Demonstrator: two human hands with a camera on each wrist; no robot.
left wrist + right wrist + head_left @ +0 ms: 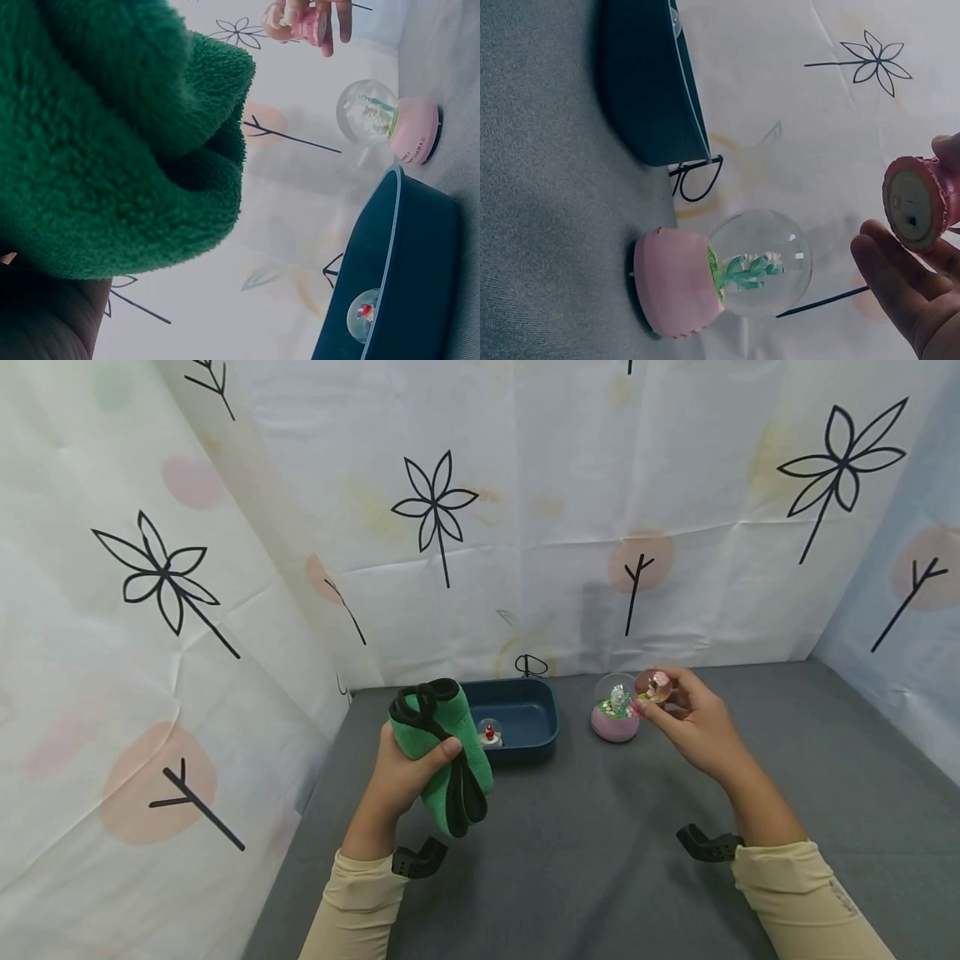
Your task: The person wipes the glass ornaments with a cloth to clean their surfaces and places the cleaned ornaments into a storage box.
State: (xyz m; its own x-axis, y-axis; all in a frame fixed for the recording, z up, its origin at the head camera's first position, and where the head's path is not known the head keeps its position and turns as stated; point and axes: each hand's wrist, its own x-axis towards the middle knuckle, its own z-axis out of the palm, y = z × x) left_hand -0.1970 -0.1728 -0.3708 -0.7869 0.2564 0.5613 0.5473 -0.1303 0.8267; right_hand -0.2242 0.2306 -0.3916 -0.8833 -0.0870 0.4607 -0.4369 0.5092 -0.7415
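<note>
My left hand [402, 772] grips a folded green towel [459, 718] with black edging, thumb across its front. Fluffy folds of the towel fill much of the left wrist view. On the right, my right hand [693, 718] pinches a small pink snow globe [654, 687] in the air; the right wrist view shows the underside of its pink base [913, 202]. Just left of that hand, a larger snow globe [615, 723] with a pink base and a green cactus inside stands on the table.
A dark blue tub [532, 752] stands at the back of the grey table [555, 860], partly behind the towel. Inside it sits a small globe [490, 733] with a red figure. A patterned white cloth [525, 568] hangs behind the table.
</note>
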